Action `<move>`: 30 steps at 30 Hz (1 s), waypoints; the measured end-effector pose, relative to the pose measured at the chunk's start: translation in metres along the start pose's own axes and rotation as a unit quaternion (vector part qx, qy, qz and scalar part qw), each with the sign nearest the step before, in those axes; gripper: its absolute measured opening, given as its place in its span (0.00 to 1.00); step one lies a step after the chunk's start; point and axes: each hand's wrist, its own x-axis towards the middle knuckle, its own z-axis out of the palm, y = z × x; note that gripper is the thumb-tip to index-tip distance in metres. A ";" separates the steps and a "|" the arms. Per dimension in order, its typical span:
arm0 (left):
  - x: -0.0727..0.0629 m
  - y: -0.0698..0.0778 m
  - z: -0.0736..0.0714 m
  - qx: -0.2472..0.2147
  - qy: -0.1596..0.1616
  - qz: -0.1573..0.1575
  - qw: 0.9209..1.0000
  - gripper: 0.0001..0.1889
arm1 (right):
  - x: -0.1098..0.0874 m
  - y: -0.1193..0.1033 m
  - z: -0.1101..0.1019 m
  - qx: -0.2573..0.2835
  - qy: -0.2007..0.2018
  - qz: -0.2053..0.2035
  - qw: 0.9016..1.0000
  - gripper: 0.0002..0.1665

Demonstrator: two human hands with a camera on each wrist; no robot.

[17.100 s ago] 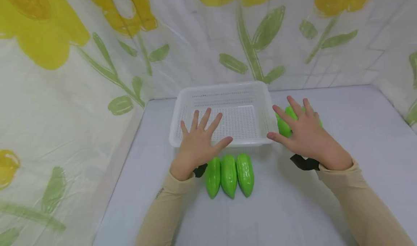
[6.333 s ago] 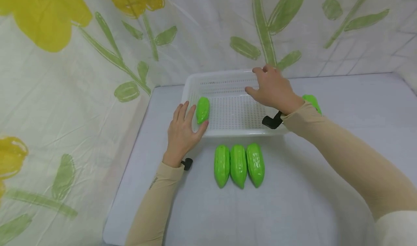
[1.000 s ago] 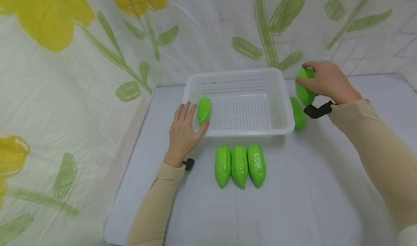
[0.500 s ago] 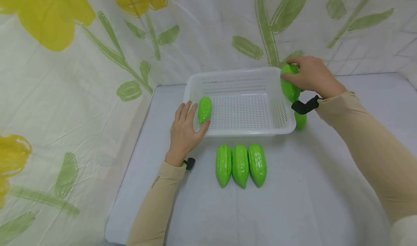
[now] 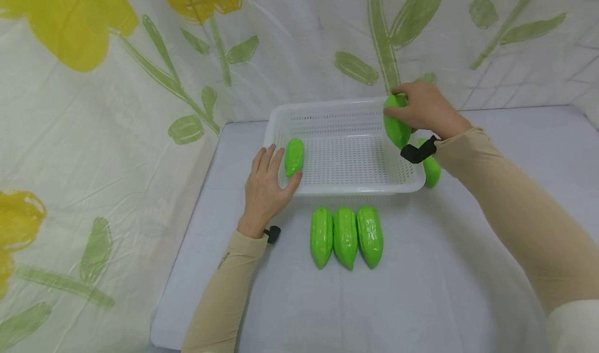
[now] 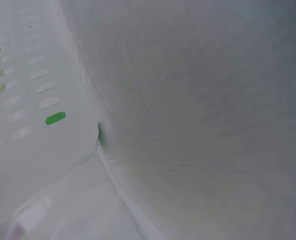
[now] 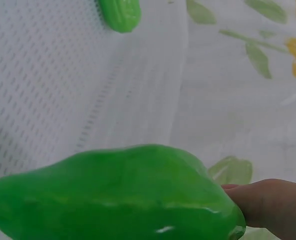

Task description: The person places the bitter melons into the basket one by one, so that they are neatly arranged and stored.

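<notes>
Left hand (image 5: 268,186) at white basket's (image 5: 346,191) near-left corner, right hand (image 5: 423,106) pinching held gourd (image 5: 395,124) over right end.
Nearest: three gourds (image 5: 345,238) side by side on table (image 5: 393,311), right of left hand. Left hand: fingers extended, no grip, beside inside gourd (image 5: 294,157); rim contact can't tell. Outside gourd (image 5: 432,172) right of basket, below right hand. Held gourd tip-down, thumb and fingers at upper end. Behind: flowered cloth (image 5: 290,46).

On my head feed, a wrinkled white sheet (image 5: 299,56) painted with big yellow flowers (image 5: 75,25) and green leaves (image 5: 418,12) fills the top and left of the frame; I see a pale tabletop (image 5: 398,311) lower centre, softly lit
</notes>
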 end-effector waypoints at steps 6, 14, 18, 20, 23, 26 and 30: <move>0.000 -0.001 0.000 -0.001 0.001 -0.001 1.000 0.37 | 0.008 -0.015 0.010 0.020 -0.020 -0.004 1.000 0.44; 0.001 0.000 -0.001 -0.005 0.002 0.003 1.000 0.37 | 0.020 -0.038 0.024 0.031 -0.044 -0.014 0.998 0.43; 0.001 0.000 -0.001 -0.006 0.003 0.004 1.000 0.37 | 0.029 -0.046 0.034 0.043 -0.062 -0.018 0.997 0.42; 0.002 0.000 -0.001 -0.006 -0.003 0.001 1.000 0.37 | 0.033 -0.049 0.040 0.052 -0.070 -0.019 0.996 0.43; 0.001 0.001 -0.001 -0.004 -0.008 -0.004 1.000 0.37 | 0.038 -0.054 0.048 0.059 -0.077 -0.021 0.995 0.43; 0.001 0.000 0.000 -0.001 -0.006 -0.004 1.000 0.37 | 0.043 -0.059 0.055 0.054 -0.082 -0.023 0.995 0.42; 0.001 0.000 0.000 0.000 -0.001 -0.003 1.000 0.37 | 0.046 -0.069 0.060 0.048 -0.086 -0.022 0.995 0.42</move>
